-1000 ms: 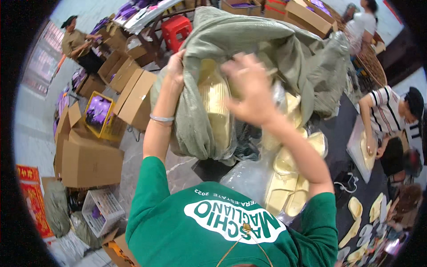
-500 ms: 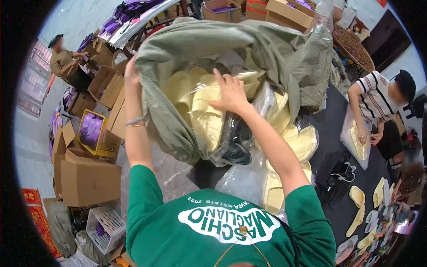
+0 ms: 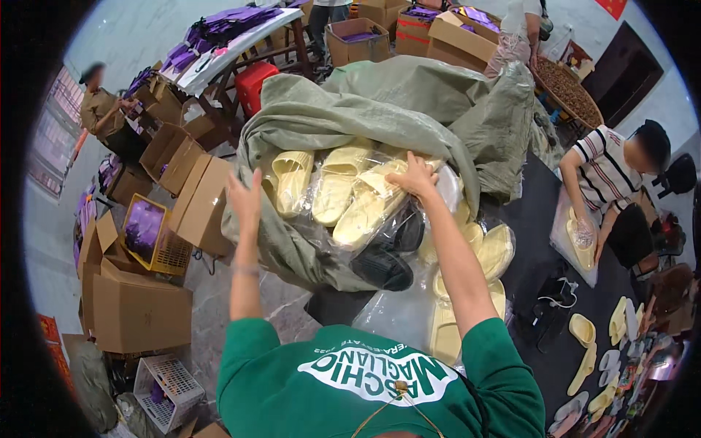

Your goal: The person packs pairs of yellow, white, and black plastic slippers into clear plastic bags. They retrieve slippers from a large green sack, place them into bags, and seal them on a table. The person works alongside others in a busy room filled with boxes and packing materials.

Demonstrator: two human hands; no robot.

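Here's the broad black worktop (image 3: 531, 244) at the right, and beside it the big olive-green woven plastic sack (image 3: 314, 102) gapes open, its mouth sitting wider and flatter than half a second ago. Inside, the pale-yellow slide sandals (image 3: 369, 210) in clear plastic wrapping now show as several separate shapes, where the earlier view had them bunched and half covered, so they look easier to reach. A black ribbed slipper (image 3: 383, 271) lies at the sack's near edge, more exposed too. And the hands! The left hand (image 3: 244, 201) has let go of the rim: empty, fingers spread, beside the sack's left side, contact unclear. The right hand (image 3: 416, 177) has shifted rightward, thumb and fingers parted over the upper end of a wrapped sandal, touching it; whether it grips, I can't tell.
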